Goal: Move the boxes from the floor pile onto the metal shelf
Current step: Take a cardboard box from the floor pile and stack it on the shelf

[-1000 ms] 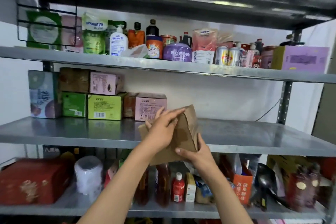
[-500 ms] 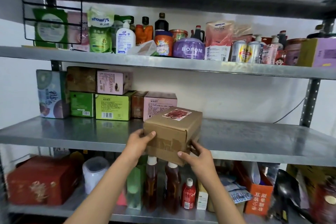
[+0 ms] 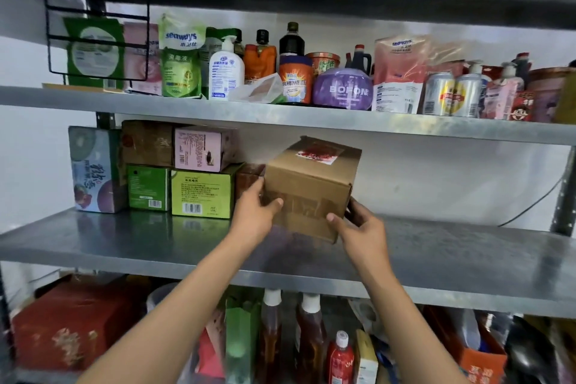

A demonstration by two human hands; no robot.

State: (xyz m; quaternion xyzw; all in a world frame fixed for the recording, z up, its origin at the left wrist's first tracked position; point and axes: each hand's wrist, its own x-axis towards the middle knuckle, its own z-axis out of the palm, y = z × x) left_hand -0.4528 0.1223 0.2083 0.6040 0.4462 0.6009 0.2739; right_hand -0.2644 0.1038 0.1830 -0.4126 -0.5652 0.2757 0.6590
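A brown cardboard box (image 3: pixel 311 184) with a red-and-white label on top is tilted over the middle metal shelf (image 3: pixel 124 240), its lower front corner at the shelf surface. My left hand (image 3: pixel 255 212) grips its left lower edge, thumb on the front face. My right hand (image 3: pixel 358 227) grips the right lower corner. To the left of the box stand stacked boxes: two green boxes (image 3: pixel 199 193), a pink box (image 3: pixel 202 150), brown boxes (image 3: pixel 146 142) and a tall printed box (image 3: pixel 93 168). The held box hides the box behind it.
The upper shelf (image 3: pixel 280 117) is crowded with bottles, pouches and cans. The bottom shelf holds a red box (image 3: pixel 68 324), sauce bottles (image 3: pixel 308 340) and an orange carton (image 3: pixel 480 358). Bare shelf surface lies to the right of the held box, up to the upright post (image 3: pixel 564 193).
Both hands turned the cardboard box from on-edge to label-up, then lifted it from below the shelf's front edge up and back over the middle shelf, next to the stacked boxes.
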